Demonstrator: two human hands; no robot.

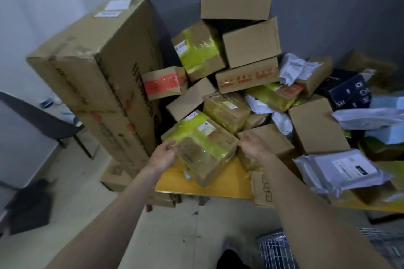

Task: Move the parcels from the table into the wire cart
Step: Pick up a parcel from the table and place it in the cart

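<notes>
A cardboard parcel wrapped in yellow tape (201,144) lies at the front left of the yellow table (218,183), on a heap of several parcels. My left hand (162,156) touches its left side with loosely curled fingers. My right hand (253,144) reaches to its right edge, fingers relaxed, close to a plain brown box (275,137). Neither hand clearly grips it. The wire cart (277,249) shows at the bottom right, below the table's front edge.
A tall long carton (98,76) leans left of the table. More boxes pile against the grey wall (328,6); grey plastic mailers (343,170) lie at the right. A dark chair (43,118) stands at the far left, on pale floor.
</notes>
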